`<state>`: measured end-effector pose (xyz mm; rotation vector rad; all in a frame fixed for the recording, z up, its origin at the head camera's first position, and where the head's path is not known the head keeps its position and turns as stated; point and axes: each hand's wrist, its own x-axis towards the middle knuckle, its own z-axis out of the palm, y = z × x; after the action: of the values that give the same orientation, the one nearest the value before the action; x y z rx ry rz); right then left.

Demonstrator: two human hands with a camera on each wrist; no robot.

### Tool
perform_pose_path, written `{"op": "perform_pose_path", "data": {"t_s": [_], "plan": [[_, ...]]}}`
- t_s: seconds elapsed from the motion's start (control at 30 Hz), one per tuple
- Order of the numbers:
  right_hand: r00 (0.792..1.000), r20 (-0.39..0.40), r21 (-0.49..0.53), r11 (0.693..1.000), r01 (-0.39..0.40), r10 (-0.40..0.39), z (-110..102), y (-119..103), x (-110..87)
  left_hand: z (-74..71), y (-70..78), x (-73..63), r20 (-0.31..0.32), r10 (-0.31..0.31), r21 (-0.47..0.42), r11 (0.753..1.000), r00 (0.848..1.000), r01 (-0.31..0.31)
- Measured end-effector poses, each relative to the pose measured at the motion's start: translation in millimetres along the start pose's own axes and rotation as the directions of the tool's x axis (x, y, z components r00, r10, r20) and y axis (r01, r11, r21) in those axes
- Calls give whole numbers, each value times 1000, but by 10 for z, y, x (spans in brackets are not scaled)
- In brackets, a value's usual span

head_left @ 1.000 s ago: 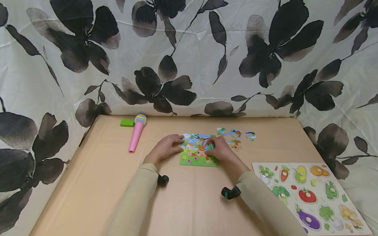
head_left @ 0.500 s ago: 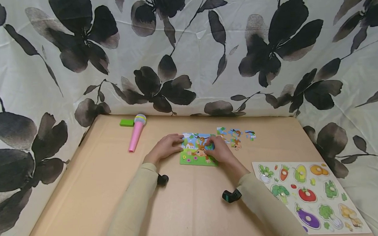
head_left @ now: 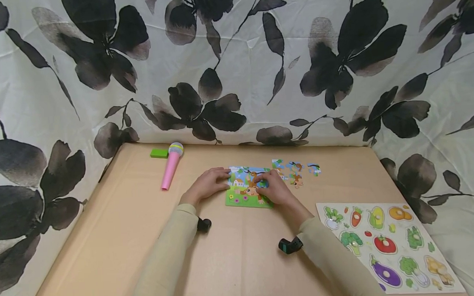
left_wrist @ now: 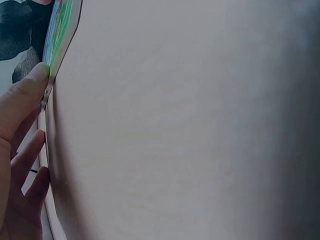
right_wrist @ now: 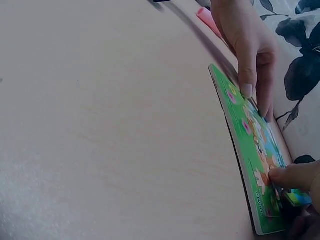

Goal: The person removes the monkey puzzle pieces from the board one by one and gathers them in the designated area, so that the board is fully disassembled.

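Observation:
A small jigsaw puzzle [head_left: 239,200] with a cartoon animal, a house and a green lower border lies in its tray mid-table. My left hand [head_left: 208,184] holds its left side; in the left wrist view the thumb [left_wrist: 36,75] sits on the edge. Over the right part of the puzzle, my right hand [head_left: 278,188] touches the picture with thumb and index finger. The right wrist view shows that thumb [right_wrist: 286,176] on the animal. Whether a puzzle piece is pinched there is hidden by the hand.
Several loose puzzle pieces [head_left: 295,179] lie behind the right hand. A pink toy microphone [head_left: 171,170] and a green block [head_left: 159,153] are at the back left. A white vegetable board [head_left: 400,223] occupies the front right, partly under the right sleeve. A floral cloth [head_left: 258,77] hangs behind.
The right index finger has reached slightly farther left over the puzzle. The left hand and the tray stay in place.

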<state>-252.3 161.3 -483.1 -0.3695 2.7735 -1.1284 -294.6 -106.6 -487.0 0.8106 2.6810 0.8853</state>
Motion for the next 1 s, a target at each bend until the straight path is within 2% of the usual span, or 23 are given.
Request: {"op": "perform_pose_path", "data": {"t_s": [0.2, 0.33, 0.53, 0.8, 0.9, 1.0], "plan": [[1000, -15, 62, 998, -27, 28, -25, 76, -11, 9, 6, -4, 2, -2, -8, 1000, 1000, 2], [996, -17, 147, 985, -89, 93, -69, 100, -28, 0, 27, -12, 6, -1, -2, 1000, 1000, 1], [982, -13, 285, 942, -177, 188, -145, 177, -74, -4, 33, -8, 5, -5, 5, 1000, 1000, 5], [969, -51, 458, 868, -193, 242, -396, 344, -244, -9, 39, -10, 2, -9, -2, 1000, 1000, 9], [962, -91, 462, 866, -190, 259, -551, 474, -313, -12, 42, -11, 3, -5, -1, 1000, 1000, 5], [955, -115, 419, 885, -204, 275, -745, 624, -393, -17, 40, -12, 0, 5, 4, 1000, 1000, -5]]}}
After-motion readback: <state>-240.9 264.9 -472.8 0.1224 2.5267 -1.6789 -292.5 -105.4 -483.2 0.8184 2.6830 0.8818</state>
